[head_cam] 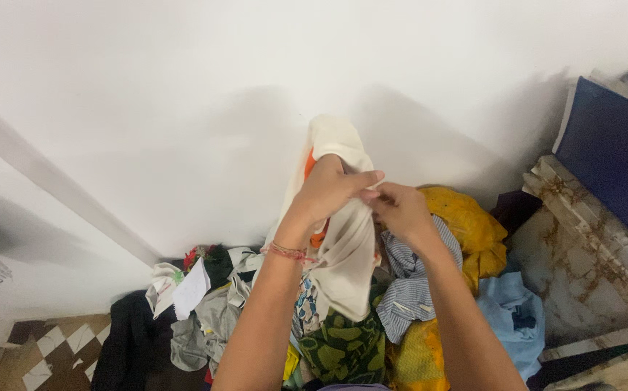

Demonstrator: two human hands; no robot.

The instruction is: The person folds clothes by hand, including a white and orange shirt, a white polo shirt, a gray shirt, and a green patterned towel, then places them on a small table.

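Left hand up in front of the wall, fingers curled shut around a bunch of cream cloth, thumb pointing right toward the other hand. Red thread bracelet on that wrist. Right hand just beside it, fingertips pinched closed on the same cream cloth, the two hands almost touching. Cream cloth held up off the pile, top end poking above the left hand against the white wall, the rest hanging down between the forearms. Bit of orange fabric peeking out behind the left hand, can't tell if it's part of the same piece.

Below and around: big messy heap of clothes on the floor against the wall. Striped blue-white shirt right under the right hand, yellow garment behind it, light blue cloth further right. Green leafy-print fabric at the bottom between the arms. Grey and white stuff off to the left, black garment beyond that, next to checkered floor tiles. Worn stone ledge at far right with a dark blue board leaning above it.
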